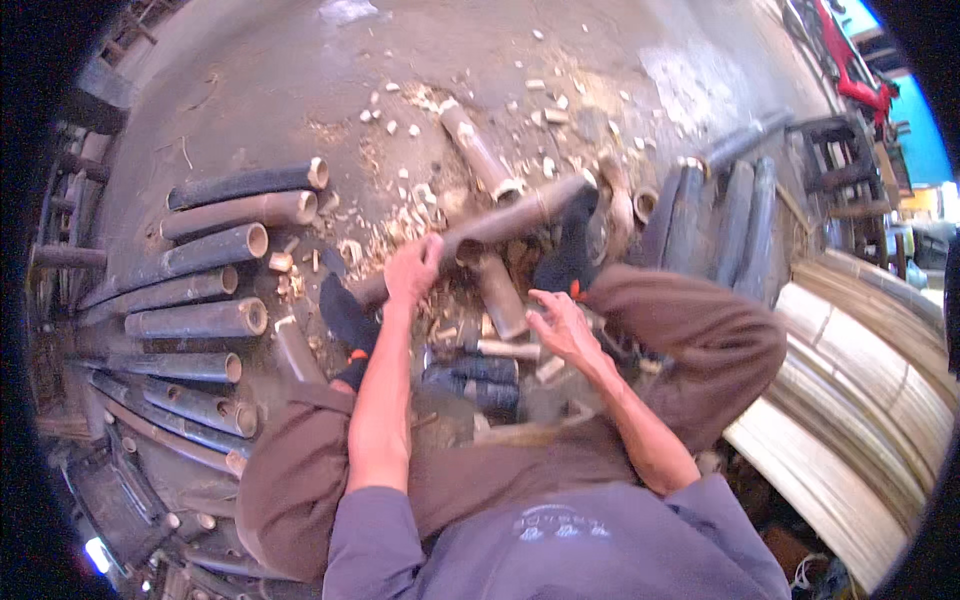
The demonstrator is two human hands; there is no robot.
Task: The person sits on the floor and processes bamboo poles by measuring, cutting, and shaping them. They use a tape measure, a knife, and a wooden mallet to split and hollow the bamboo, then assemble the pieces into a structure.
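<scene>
A long brown bamboo pole (515, 217) slants across between my two feet, with a dark hole cut in its side near the middle. My left hand (412, 270) is closed over its lower left part. To the right and nearer to me, my right hand (562, 325) hangs apart from the pole, fingers spread and nothing seen in them. Under the pole, between the hands, lies a short bamboo piece (498, 295). Another bamboo tube (477, 150) stretches away beyond the pole. Below the hands is a dark bundle (470, 382), too blurred to name.
Several bamboo tubes (220, 255) lie side by side on the left, cut ends toward me. More dark tubes (735, 215) lie at right, near pale split bamboo strips (830, 430). Chips (415, 215) litter the floor (290, 75). A dark wooden stand (845, 165) is at far right.
</scene>
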